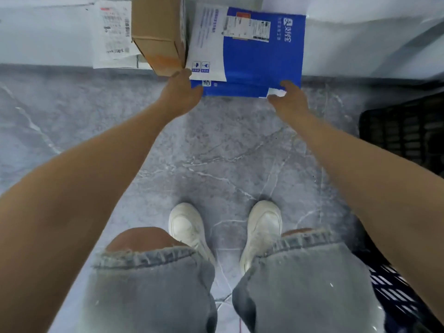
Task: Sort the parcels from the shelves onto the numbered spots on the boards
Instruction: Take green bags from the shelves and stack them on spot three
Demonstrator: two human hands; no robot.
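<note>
Fingers of the left hand (185,92) and right hand (289,97) are clamped on the near edge of the blue parcel (262,58) (2 corners), which overhangs the white board (48,39). The brown box (158,32), touching it, could be toppled by a sideways drag.

The person's arms are bare, with no sleeves showing. They wear faded grey-blue jeans (153,292) with frayed rips at both knees, and white lace-up sneakers (187,227), slightly scuffed.
</note>
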